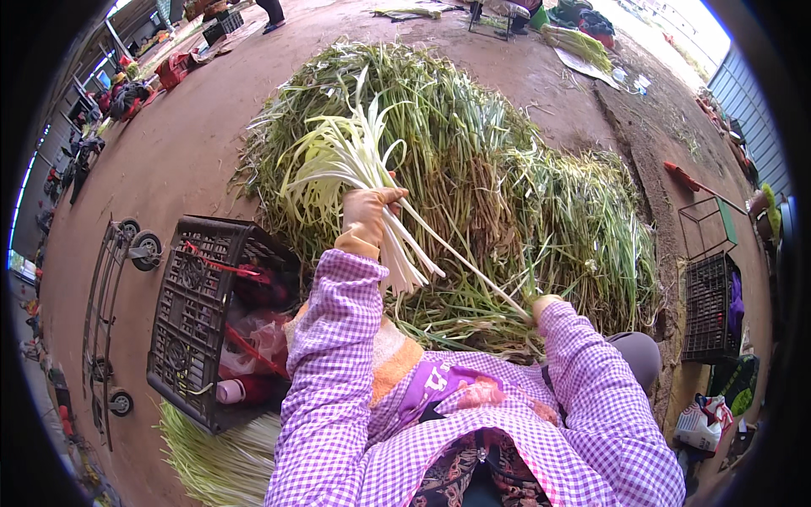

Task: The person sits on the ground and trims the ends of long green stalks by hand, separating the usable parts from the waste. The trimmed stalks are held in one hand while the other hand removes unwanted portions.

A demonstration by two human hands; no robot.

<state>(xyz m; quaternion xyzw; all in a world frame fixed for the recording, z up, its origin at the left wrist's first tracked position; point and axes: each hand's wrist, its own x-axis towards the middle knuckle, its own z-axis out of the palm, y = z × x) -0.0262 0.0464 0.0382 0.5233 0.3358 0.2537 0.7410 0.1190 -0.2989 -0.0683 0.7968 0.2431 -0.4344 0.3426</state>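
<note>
My left hand (374, 212), in a thin tan glove, grips a fanned bunch of pale, peeled leafy stalks (336, 158). Their white lower ends (405, 260) stick out below my fist. One longer stalk (466, 260) slants from that fist down to my right hand (545, 305). The right fingers are hidden behind the cuff and greens, so their hold on the stalk's end is unclear. In front of both hands spreads a large heap of unpeeled green stalks (443, 120) with brown, dry outer leaves. Loose green leaves (469, 317) lie near my lap.
Left of me, a black plastic crate (196, 317) on its side holds bags and a pink-lidded bottle (230, 391). Pale stalks (222, 450) lie below it. A folding hand trolley (104, 329) is farther left. Another crate (713, 307) and a metal-framed stool (722, 222) stand right.
</note>
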